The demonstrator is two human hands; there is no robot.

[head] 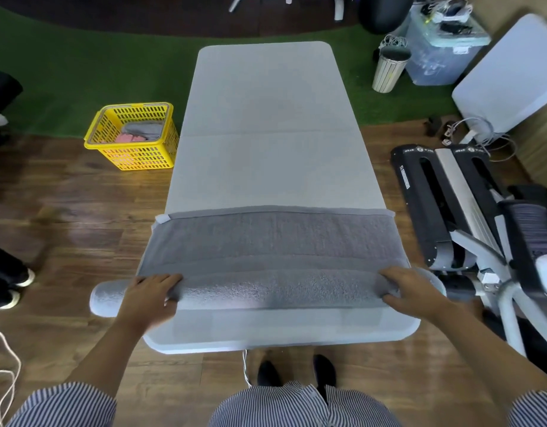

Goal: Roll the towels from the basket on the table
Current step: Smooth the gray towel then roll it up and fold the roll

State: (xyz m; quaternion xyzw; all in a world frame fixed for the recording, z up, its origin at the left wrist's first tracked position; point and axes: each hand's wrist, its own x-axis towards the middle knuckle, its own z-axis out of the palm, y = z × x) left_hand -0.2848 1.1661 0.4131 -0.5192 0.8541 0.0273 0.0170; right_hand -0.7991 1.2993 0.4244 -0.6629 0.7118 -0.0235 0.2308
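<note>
A grey towel (272,241) lies across the near end of the white table (266,118), its ends hanging past both side edges. Its near part is wound into a roll (275,291) that runs from left to right. My left hand (152,295) rests on the roll's left part with the fingers laid over the top. My right hand (411,292) lies on the roll's right part in the same way. The flat, unrolled part of the towel stretches away from the roll. A yellow basket (133,140) on the floor to the left holds a grey and a pink towel.
Left of the table a pair of dark shoes (10,285) stands on the wooden floor. A black and silver exercise machine (451,204) stands close to the table's right side. Farther back right are a slatted bin (389,69) and a clear plastic box (441,47). A white cord (3,365) lies at the near left.
</note>
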